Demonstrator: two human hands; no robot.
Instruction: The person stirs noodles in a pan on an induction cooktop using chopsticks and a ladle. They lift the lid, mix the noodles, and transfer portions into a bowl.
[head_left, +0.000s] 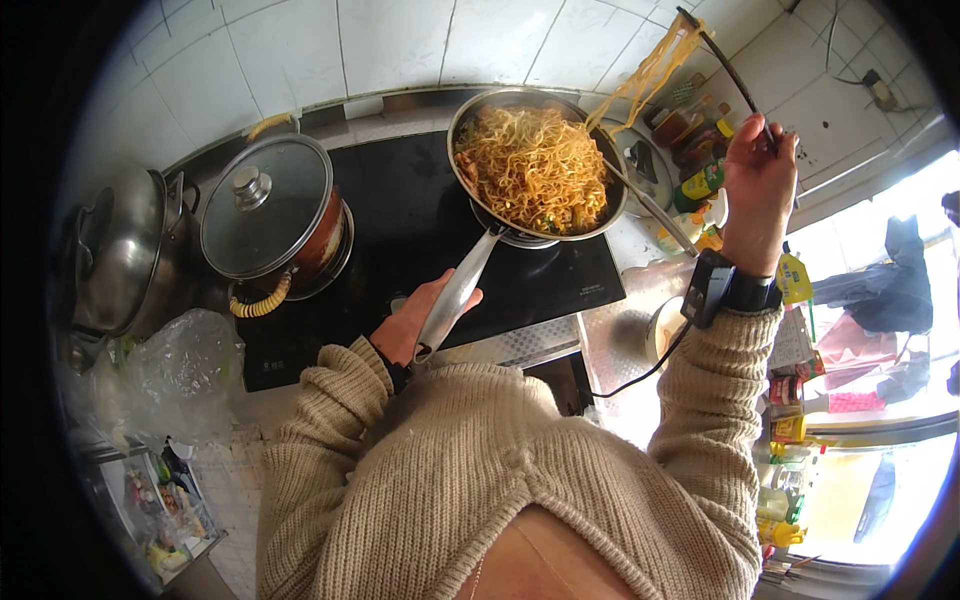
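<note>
A frying pan (455, 161) heaped with noodles (536, 169) stands on the right side of a black glass cooktop (390, 225). My left hand (411, 319) is around the pan's metal handle (454, 300), its fingers passing underneath. My right hand (759, 169) is raised to the right of the pan and grips dark chopsticks (729, 69). A long strand of noodles (651, 75) hangs from their tips and trails down to the pan's far rim. A metal utensil (654, 211) leans in the pan, its handle sticking out over the right rim.
A brown pot with a glass lid (266, 206) sits on the left burner. Left of it are a large steel pot (124, 255) and a clear plastic bag (184, 375). Bottles (697, 184) and a glass lid (649, 161) crowd the right. A cable (652, 371) trails from my right wrist.
</note>
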